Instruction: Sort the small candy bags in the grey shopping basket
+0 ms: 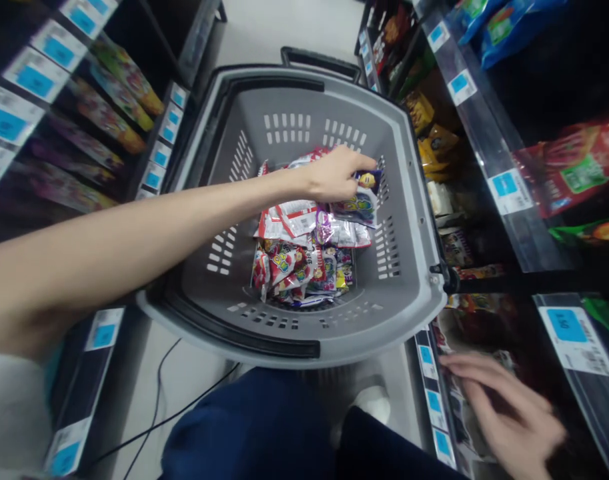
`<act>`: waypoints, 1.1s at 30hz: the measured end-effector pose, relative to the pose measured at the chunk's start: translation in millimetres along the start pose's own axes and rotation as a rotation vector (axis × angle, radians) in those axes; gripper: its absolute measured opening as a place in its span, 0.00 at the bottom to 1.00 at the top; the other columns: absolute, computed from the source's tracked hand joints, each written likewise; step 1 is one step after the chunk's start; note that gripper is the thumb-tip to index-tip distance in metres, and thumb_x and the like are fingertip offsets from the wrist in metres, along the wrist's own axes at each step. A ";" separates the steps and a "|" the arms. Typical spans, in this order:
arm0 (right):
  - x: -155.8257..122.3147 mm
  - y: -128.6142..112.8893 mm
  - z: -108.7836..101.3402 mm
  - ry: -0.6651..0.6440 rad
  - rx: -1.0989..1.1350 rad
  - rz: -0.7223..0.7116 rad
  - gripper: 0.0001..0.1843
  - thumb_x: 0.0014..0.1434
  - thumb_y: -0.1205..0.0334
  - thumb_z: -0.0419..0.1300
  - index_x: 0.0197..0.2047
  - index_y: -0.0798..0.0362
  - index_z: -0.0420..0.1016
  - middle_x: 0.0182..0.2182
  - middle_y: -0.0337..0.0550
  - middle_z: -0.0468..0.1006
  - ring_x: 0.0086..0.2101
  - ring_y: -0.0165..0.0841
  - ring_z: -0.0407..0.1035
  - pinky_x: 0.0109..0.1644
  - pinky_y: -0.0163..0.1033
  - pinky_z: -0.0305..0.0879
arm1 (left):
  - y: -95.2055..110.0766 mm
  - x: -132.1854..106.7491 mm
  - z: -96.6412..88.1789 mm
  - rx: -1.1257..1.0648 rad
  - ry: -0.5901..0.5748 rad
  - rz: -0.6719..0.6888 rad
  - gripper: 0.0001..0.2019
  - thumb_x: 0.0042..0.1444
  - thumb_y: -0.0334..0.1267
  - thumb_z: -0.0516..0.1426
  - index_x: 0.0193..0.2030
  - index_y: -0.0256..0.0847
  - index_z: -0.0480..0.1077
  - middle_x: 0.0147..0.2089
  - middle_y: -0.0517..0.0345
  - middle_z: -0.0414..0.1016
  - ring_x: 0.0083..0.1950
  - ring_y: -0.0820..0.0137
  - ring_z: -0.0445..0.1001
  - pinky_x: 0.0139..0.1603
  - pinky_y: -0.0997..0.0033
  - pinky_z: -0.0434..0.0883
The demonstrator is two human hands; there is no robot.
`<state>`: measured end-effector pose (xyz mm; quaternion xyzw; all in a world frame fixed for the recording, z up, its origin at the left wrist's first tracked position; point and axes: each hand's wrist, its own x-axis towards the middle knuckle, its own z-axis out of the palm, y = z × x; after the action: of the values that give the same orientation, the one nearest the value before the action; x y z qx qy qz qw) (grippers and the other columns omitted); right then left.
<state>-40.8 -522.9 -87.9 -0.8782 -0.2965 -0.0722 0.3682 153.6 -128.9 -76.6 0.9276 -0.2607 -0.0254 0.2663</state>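
Observation:
My left hand reaches down into a grey plastic basket, its fingers closed on a dark purple candy packet near the basket's right wall. The palm and the far fingertips are hidden. Under and around it lies a pile of shiny candy packets, among them a red-and-white packet and a silver-and-purple packet. My right hand is at the lower right, beside the low shelf of packets, with its fingers stretched out and apart from the thumb. Nothing shows in it, though it is slightly blurred.
Shelves line both sides closely. A left shelf holds colourful bags; on the right hang red bags and blue bags. Price labels run along the shelf edges. A black cable crosses the pale floor by my legs.

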 end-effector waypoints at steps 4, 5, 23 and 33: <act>88.7 -53.7 -33.5 -0.050 -0.055 -0.150 0.16 0.63 0.66 0.62 0.47 0.34 0.82 0.39 0.42 0.84 0.40 0.39 0.80 0.42 0.44 0.79 | -1.4 -5.4 -9.5 -0.188 0.025 -0.048 0.11 0.57 0.30 0.50 0.45 0.33 0.69 0.37 0.54 0.67 0.44 0.66 0.70 0.45 0.65 0.67; 111.8 -61.5 -28.3 0.036 -0.040 -0.091 0.11 0.65 0.65 0.62 0.43 0.36 0.82 0.39 0.43 0.83 0.41 0.37 0.79 0.45 0.45 0.78 | 0.3 -6.5 -10.2 -0.238 0.019 -0.045 0.11 0.57 0.29 0.50 0.45 0.34 0.68 0.37 0.54 0.66 0.43 0.67 0.70 0.44 0.65 0.67; 230.1 -20.0 86.1 -0.408 -0.158 -0.029 0.16 0.56 0.50 0.71 0.39 0.54 0.80 0.35 0.47 0.84 0.38 0.47 0.79 0.39 0.46 0.68 | -12.8 -16.0 -11.8 -0.650 -0.121 0.107 0.13 0.49 0.34 0.60 0.43 0.36 0.71 0.40 0.58 0.68 0.46 0.68 0.70 0.49 0.68 0.66; 233.4 -16.7 87.2 -0.442 -0.150 -0.080 0.15 0.58 0.52 0.69 0.44 0.53 0.82 0.36 0.46 0.84 0.39 0.46 0.79 0.41 0.45 0.68 | -10.9 -21.3 -10.9 -0.489 -0.145 0.054 0.15 0.52 0.41 0.63 0.45 0.36 0.76 0.34 0.58 0.70 0.36 0.71 0.67 0.39 0.70 0.61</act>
<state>131.5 -344.3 -59.9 -0.8851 -0.3982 0.0855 0.2251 142.4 -105.2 -74.7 0.8241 -0.2899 -0.1472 0.4639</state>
